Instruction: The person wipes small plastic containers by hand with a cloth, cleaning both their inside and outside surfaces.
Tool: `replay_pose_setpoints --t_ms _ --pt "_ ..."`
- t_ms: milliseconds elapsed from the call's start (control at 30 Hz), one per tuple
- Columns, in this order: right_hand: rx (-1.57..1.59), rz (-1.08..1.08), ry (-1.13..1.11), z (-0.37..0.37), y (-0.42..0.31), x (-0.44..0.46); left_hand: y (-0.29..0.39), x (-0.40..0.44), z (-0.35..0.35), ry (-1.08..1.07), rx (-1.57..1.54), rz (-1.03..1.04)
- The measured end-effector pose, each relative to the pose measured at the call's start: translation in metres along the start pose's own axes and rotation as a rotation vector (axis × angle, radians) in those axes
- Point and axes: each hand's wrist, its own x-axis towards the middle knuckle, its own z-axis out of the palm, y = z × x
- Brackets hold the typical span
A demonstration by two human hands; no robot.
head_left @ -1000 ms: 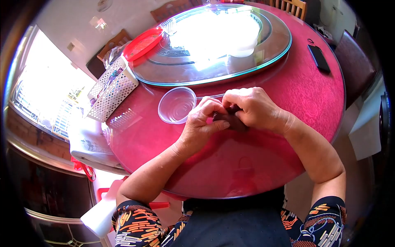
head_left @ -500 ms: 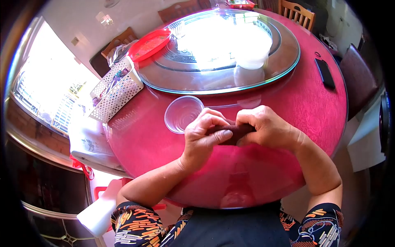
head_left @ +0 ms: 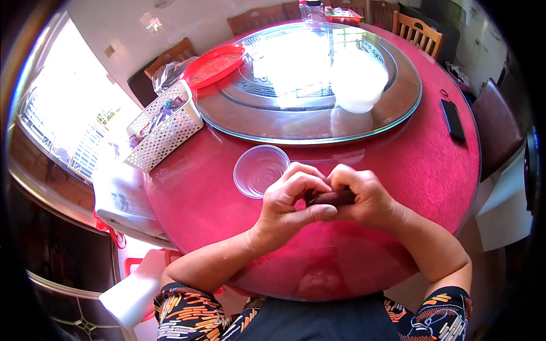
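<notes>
A dark reddish-brown, soft-looking lump [head_left: 335, 198] is held between my two hands above the near part of the red table [head_left: 216, 219]. My left hand [head_left: 293, 196] is closed on its left end, the thumb stretched along the near side. Curled fingers of my right hand [head_left: 367, 196] grip the right end. Much of the lump is covered by my fingers, and I cannot tell its exact kind. Just beyond my left hand stands a clear plastic bowl [head_left: 254, 177], its inside showing no contents that I can make out.
A glass turntable [head_left: 256, 122] carries a red tray [head_left: 213, 67] and a stack of whitish translucent containers [head_left: 359, 85]. At the left edge stands a white perforated basket [head_left: 173, 133] with small purple packets. A black phone [head_left: 453, 120] lies at the right. Wooden chairs [head_left: 418, 31] surround the table.
The view has tilted up slightly, so everything sits lower in it. My fingers have shifted on the brown lump, which now looks more folded or squeezed, with both hands still on it.
</notes>
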Motion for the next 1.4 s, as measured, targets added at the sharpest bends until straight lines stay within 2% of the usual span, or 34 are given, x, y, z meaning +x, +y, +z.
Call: replay_pose_setpoints --t_ms 33,100,200,333,400,500,600,800,967,1267,1400 --pt "0.131 -0.023 0.082 0.002 0.005 0.001 0.001 0.002 0.003 0.016 -0.05 0.001" --pt "0.193 0.032 0.128 -0.001 0.006 0.002 -0.001 0.002 0.004 0.01 -0.135 -0.02" --pt "0.055 0.046 0.001 -0.005 0.003 0.003 -0.009 -0.002 -0.002 -0.037 -0.164 -0.056" --pt "-0.121 -0.055 0.016 -0.008 -0.006 0.003 -0.009 -0.003 -0.009 -0.111 -0.095 -0.032" --pt "-0.108 -0.037 0.035 0.002 -0.009 0.002 -0.006 -0.004 -0.007 -0.118 -0.007 -0.011" --pt "-0.109 -0.039 0.04 0.01 -0.003 0.0 -0.007 -0.005 -0.001 -0.037 -0.039 0.029" --pt "-0.084 -0.017 0.005 0.008 -0.007 0.001 -0.004 -0.006 -0.002 -0.012 -0.14 -0.041" --pt "0.006 0.002 -0.029 0.005 -0.01 0.001 0.002 -0.007 0.002 0.047 -0.229 -0.019" --pt "0.203 0.075 -0.101 0.006 -0.008 0.002 -0.006 -0.008 0.0 0.061 -0.164 0.01" --pt "0.144 0.024 -0.136 0.002 -0.008 0.001 0.004 -0.003 -0.008 -0.017 -0.077 0.098" --pt "0.196 0.066 -0.186 -0.002 -0.017 0.001 0.011 0.0 -0.01 -0.07 -0.026 0.165"
